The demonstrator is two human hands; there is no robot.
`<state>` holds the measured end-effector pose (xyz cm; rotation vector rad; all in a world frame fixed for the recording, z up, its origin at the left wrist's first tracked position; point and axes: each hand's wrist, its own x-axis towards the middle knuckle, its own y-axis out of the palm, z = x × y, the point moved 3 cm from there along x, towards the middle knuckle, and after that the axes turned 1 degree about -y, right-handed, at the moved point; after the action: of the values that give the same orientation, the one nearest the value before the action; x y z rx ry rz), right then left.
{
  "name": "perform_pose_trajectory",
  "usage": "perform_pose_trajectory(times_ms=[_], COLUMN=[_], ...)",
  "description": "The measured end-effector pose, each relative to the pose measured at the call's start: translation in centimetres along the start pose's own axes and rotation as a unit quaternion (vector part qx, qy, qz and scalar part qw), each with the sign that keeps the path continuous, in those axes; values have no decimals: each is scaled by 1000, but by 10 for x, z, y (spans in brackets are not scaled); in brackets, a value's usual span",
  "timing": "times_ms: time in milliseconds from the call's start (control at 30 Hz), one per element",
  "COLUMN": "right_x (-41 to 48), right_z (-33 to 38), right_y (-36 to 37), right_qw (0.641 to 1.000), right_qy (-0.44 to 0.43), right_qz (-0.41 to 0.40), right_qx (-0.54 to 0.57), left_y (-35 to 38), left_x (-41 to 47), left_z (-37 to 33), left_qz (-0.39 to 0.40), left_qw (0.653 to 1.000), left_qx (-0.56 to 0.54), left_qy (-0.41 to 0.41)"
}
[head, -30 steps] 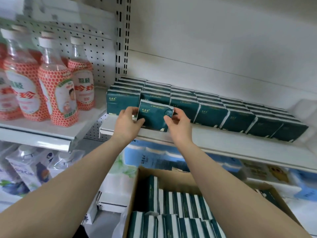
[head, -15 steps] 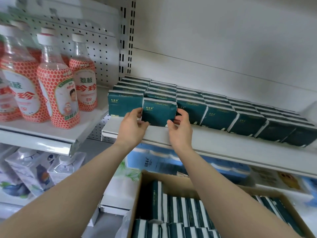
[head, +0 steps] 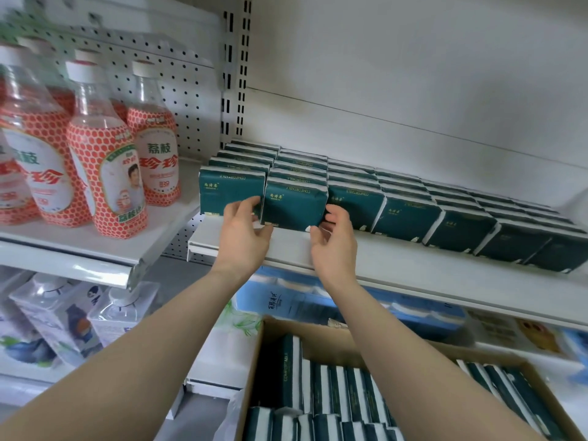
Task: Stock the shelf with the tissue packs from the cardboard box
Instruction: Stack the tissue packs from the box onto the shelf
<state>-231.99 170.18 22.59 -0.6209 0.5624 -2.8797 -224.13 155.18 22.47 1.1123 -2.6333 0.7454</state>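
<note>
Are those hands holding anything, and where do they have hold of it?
The front-row tissue pack stands on the shelf; left hand and right hand sit at its lower side edges. Whether they grip it cannot be told.

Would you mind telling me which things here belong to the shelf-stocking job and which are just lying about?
In the job: tissue pack between the left hand and right hand; stocked rows; shelf; cardboard box with more packs.
Just lying about: red drink bottles; blue packs below the shelf; clear bottles at lower left.
</note>
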Motion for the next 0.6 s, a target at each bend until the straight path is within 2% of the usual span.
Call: perform_pose_trajectory(times_ms=[200, 600], right_x=[-2, -2], right_z=[0, -1], right_y=[1, 2], right_qw=[999, 996], right_qy=[-40, -51], right_qz=[10, 41], right_qx=[-33, -55], left_y=[-4, -4], left_x=[2, 2], left_z=[6, 7], left_qz=[-18, 0], left_qw=[999, 1000], left_qx=[34, 31], left_qy=[-1, 3])
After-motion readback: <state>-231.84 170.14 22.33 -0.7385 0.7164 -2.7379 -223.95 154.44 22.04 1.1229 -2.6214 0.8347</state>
